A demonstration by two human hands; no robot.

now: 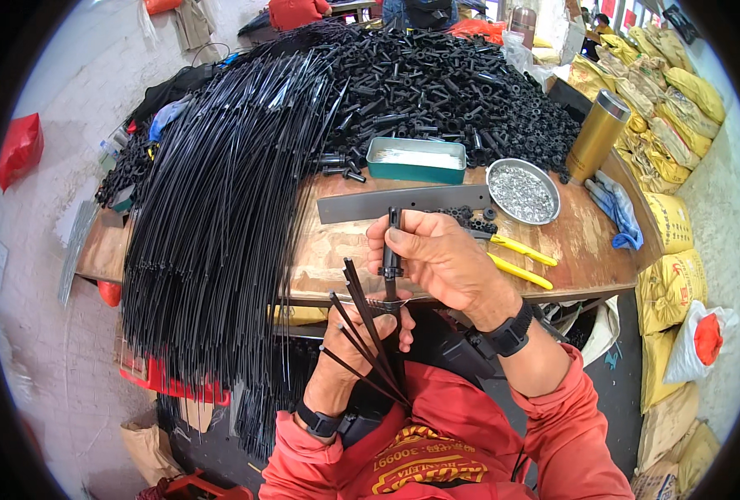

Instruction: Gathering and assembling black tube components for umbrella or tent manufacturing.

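Note:
Between the thumb and fingers of my right hand [451, 265] is an upright black plastic tube [391, 260] with a collar at its lower end. A dark shaft runs down from it toward my left hand [345, 343]. That hand is closed around several thin black rods [355, 293], which fan out past its fingers and run down against my red clothing. Thin silvery wires [380, 304] cross at the left fingers; whether they are held or attached cannot be made out. Just right of my right hand lie yellow-handled pliers [521, 250], their jaws partly hidden.
A thick bundle of long black rods [220, 200] hangs over the table's left front. Behind is a heap of black tubular parts [453, 75]. A flat metal bar [403, 203], green tin [416, 160], round dish of small silvery pieces [523, 192], gold flask [598, 137] and blue cloth [616, 208] occupy the wooden table.

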